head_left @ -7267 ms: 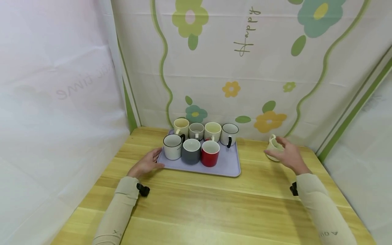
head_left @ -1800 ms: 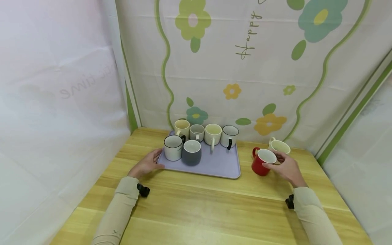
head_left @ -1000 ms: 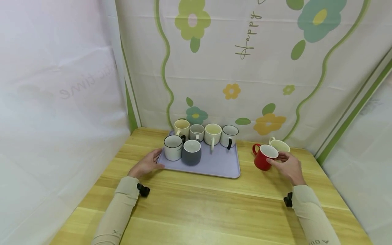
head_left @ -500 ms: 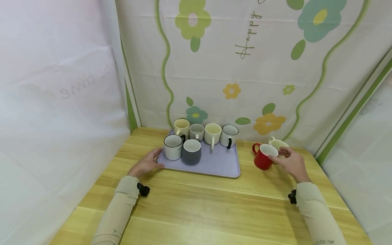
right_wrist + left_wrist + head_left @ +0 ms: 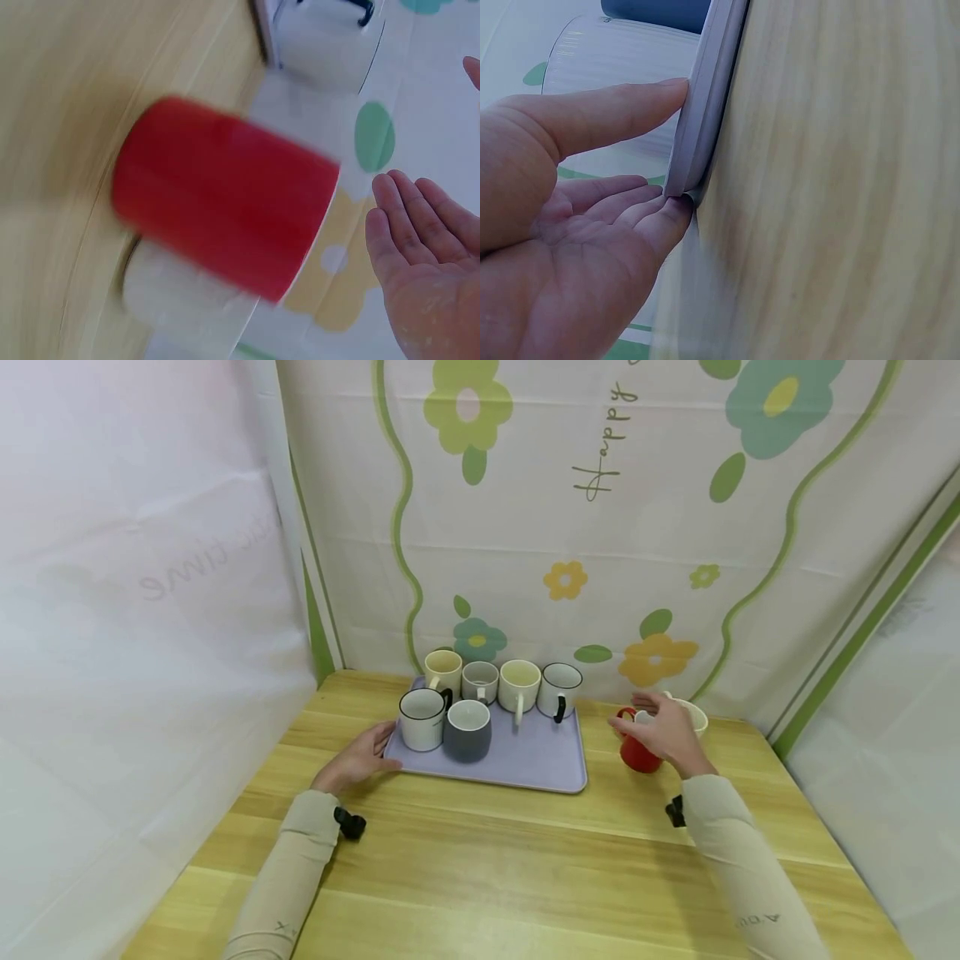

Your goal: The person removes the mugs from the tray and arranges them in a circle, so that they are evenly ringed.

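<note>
My left hand [image 5: 360, 760] holds the lilac tray [image 5: 540, 764] at its front left corner. In the left wrist view the thumb [image 5: 622, 112] lies against the tray's rim and the fingertips meet its corner. My right hand [image 5: 671, 735] is raised over the red mug [image 5: 639, 756], fingers extended and holding nothing. The right wrist view shows its fingers [image 5: 420, 221] apart from that mug. The red mug stands upright on the table, its handle to the left. Close behind it on the right is a cream mug [image 5: 693, 717], partly hidden by my right hand.
On the tray, a white black-rimmed mug [image 5: 422, 727] and a dark grey cup [image 5: 467, 739] stand in front. Behind are a yellowish mug [image 5: 444, 672], a grey mug [image 5: 480, 685], a cream mug [image 5: 519, 689] and another black-rimmed mug [image 5: 558, 693]. A printed cloth [image 5: 495, 543] hangs behind.
The red mug went from the tray to the table beside the cream mug on the right. My right hand has let go and lifted leftward over it. My left hand stayed put.
</note>
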Demonstrator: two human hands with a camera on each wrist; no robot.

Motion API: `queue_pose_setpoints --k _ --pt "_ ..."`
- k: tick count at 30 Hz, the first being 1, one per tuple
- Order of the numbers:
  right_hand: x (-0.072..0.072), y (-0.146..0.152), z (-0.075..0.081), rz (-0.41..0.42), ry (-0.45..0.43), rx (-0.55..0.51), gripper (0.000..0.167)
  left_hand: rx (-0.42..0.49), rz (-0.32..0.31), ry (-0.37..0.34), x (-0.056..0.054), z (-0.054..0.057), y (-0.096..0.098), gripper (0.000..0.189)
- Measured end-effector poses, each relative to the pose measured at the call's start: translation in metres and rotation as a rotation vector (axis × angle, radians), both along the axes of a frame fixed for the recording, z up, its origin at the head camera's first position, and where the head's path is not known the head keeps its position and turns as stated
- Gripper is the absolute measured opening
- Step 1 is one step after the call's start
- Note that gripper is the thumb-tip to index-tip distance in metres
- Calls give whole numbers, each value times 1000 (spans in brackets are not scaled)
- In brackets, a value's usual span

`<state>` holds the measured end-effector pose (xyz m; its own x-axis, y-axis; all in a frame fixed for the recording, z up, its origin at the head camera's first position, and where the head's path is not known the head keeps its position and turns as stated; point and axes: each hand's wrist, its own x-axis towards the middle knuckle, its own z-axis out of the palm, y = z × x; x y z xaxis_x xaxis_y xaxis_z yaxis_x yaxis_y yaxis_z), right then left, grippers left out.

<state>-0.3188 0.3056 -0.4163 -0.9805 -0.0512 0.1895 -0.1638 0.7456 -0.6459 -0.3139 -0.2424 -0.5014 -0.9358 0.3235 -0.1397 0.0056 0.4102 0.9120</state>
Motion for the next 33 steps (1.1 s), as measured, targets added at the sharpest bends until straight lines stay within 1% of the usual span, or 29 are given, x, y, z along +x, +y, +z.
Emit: queue_pose_setpoints --k 4,7,10,12,15,18,24,28,33 --pt "-11 -35 -7 56 37 -35 88 0 3 -1 0 -1 1 91" --pt "-18 -63 -12 94 41 -69 85 10 -5 7 0 -1 1 90" --pt "-21 -93 -17 133 26 -95 84 19 -10 13 0 -2 1 91" --pt "-23 -112 -21 164 23 -118 81 25 -5 9 0 -3 0 91" --pt "-25 -138 -28 211 19 -149 80 21 0 6 1 -4 0 91" --pt "-26 -161 -35 236 11 -172 82 23 1 8 1 -4 -1 90" --pt "-22 -194 -46 236 -22 -172 84 48 -4 2 3 -4 -1 91" --pt "-21 -210 -53 243 -16 -179 87 40 1 -1 2 -4 -2 91" --pt "-21 -224 -58 243 7 -194 80 40 5 -10 3 -3 -2 91"
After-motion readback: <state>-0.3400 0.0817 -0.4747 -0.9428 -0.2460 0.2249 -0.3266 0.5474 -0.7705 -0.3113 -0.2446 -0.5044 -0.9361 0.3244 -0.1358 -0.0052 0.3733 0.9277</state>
